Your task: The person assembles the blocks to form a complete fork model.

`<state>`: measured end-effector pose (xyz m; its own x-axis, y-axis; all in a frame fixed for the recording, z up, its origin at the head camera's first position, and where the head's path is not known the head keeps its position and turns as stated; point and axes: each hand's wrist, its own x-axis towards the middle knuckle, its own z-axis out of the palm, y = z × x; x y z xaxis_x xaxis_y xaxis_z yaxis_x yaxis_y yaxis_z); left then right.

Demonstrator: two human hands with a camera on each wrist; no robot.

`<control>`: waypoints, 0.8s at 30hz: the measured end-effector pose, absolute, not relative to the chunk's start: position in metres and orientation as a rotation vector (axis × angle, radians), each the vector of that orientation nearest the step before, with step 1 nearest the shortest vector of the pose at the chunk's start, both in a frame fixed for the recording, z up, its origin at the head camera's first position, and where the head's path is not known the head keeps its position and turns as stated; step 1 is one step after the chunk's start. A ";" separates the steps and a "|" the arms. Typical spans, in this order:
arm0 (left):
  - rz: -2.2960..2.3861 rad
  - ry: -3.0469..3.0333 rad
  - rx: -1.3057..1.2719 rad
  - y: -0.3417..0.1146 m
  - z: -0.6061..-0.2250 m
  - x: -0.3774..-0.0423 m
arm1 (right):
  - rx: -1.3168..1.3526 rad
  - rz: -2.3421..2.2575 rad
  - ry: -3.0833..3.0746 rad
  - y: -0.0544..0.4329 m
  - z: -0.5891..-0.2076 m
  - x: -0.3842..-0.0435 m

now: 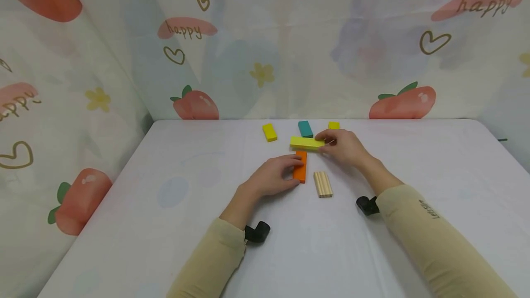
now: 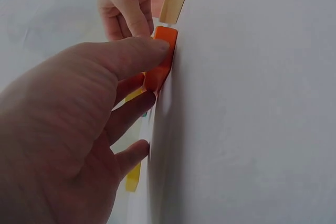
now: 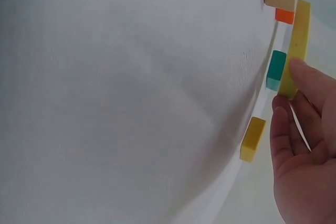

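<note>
My left hand (image 1: 271,176) pinches an orange block (image 1: 302,172) by its two ends, thumb at the near end and fingers at the far end. In the left wrist view this orange block (image 2: 161,64) shows between thumb and fingers, close over the white surface. Just beyond it, my right hand (image 1: 347,149) pinches the right end of a long yellow block (image 1: 303,143) that lies crosswise. The right wrist view shows the thumb on one face of the yellow block (image 3: 298,40) and fingertips at its lower end.
A pale wooden block (image 1: 322,184) with lengthwise stripes lies to the near right of the orange one. Behind the hands are a teal block (image 1: 305,128), a short yellow block (image 1: 269,132) and another yellow block (image 1: 333,125). A patterned curtain (image 1: 290,59) rises behind the table.
</note>
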<state>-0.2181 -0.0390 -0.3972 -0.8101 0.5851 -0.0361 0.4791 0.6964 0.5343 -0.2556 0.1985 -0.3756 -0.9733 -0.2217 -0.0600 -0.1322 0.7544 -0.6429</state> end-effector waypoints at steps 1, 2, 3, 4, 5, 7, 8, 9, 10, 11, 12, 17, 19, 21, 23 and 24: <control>0.764 2.707 0.858 -0.038 -0.397 -0.218 | -0.290 -1.015 2.816 0.198 -0.376 -0.256; 0.762 2.709 0.858 -0.036 -0.398 -0.217 | -0.293 -1.013 2.816 0.198 -0.376 -0.256; 0.760 2.715 0.857 -0.035 -0.398 -0.216 | -0.297 -1.012 2.816 0.198 -0.376 -0.257; 0.757 2.721 0.854 -0.034 -0.398 -0.216 | -0.301 -1.010 2.816 0.198 -0.377 -0.257; 0.759 2.725 0.846 -0.033 -0.398 -0.215 | -0.309 -1.008 2.817 0.198 -0.377 -0.257; 0.762 2.733 0.833 -0.031 -0.399 -0.214 | -0.318 -1.003 2.815 0.198 -0.379 -0.258; 0.764 2.736 0.824 -0.031 -0.399 -0.213 | -0.323 -1.001 2.814 0.197 -0.379 -0.259; 0.766 2.740 0.816 -0.030 -0.399 -0.213 | -0.330 -0.997 2.811 0.197 -0.380 -0.259; 0.767 2.743 0.811 -0.029 -0.399 -0.212 | -0.335 -0.994 2.809 0.197 -0.380 -0.259; 0.770 2.745 0.806 -0.029 -0.399 -0.212 | -0.340 -0.992 2.807 0.197 -0.380 -0.259; 0.772 2.748 0.804 -0.028 -0.399 -0.212 | -0.339 -0.990 2.804 0.197 -0.380 -0.259; 0.798 2.751 0.797 -0.027 -0.401 -0.210 | -0.350 -0.990 2.790 0.198 -0.381 -0.258; 0.815 2.750 0.799 -0.027 -0.403 -0.210 | -0.347 -0.989 2.784 0.198 -0.381 -0.258; 0.845 2.745 0.801 -0.027 -0.405 -0.210 | -0.341 -0.989 2.779 0.198 -0.380 -0.257; 0.876 2.740 0.809 -0.028 -0.407 -0.211 | -0.337 -0.993 2.772 0.199 -0.380 -0.258; 0.893 2.738 0.813 -0.029 -0.408 -0.211 | -0.335 -0.999 2.767 0.199 -0.381 -0.258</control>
<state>-0.2113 -0.0290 -0.4083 -0.8421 0.5388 0.0253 0.4501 0.6760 0.5835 -0.2577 0.1990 -0.3805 -0.9584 -0.2700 -0.0920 -0.1490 0.7489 -0.6457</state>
